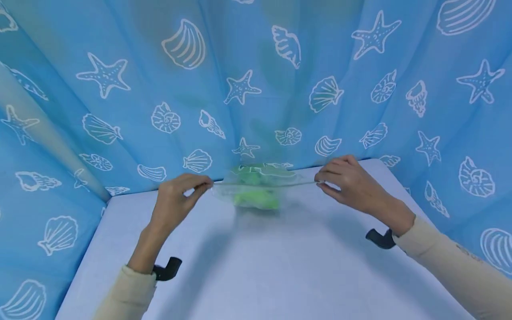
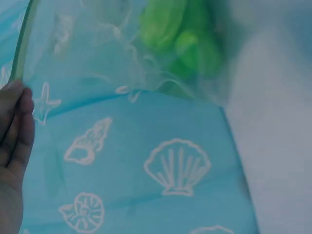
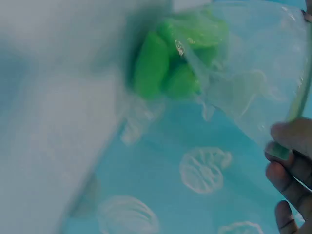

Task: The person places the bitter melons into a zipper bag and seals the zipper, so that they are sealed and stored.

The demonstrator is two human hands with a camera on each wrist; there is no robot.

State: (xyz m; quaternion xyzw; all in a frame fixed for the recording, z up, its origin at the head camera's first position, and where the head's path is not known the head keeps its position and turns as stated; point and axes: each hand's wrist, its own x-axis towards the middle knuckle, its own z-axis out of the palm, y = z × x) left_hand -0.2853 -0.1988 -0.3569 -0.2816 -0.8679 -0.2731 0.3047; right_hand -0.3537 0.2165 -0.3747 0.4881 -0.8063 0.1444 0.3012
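A clear plastic bag (image 3: 248,78) hangs between my two hands, blurred in the head view. Inside its lower part are several bright green, rounded lumps (image 3: 151,68), too blurred to name. Along the bag's top edge runs a thin green strip (image 3: 303,90), stretched straight. My left hand (image 1: 176,198) pinches the left end of this edge between thumb and fingers. At the opposite end, my right hand (image 1: 352,184) pinches the edge, with its other fingers loosely bent in the right wrist view.
Below the hands lies a white-covered table (image 1: 264,266), with shadows of the arms on it. A blue curtain (image 1: 256,115) printed with white shells and starfish stands behind the table and along its sides. Black wrist mounts (image 1: 168,269) stick out beside both sleeves.
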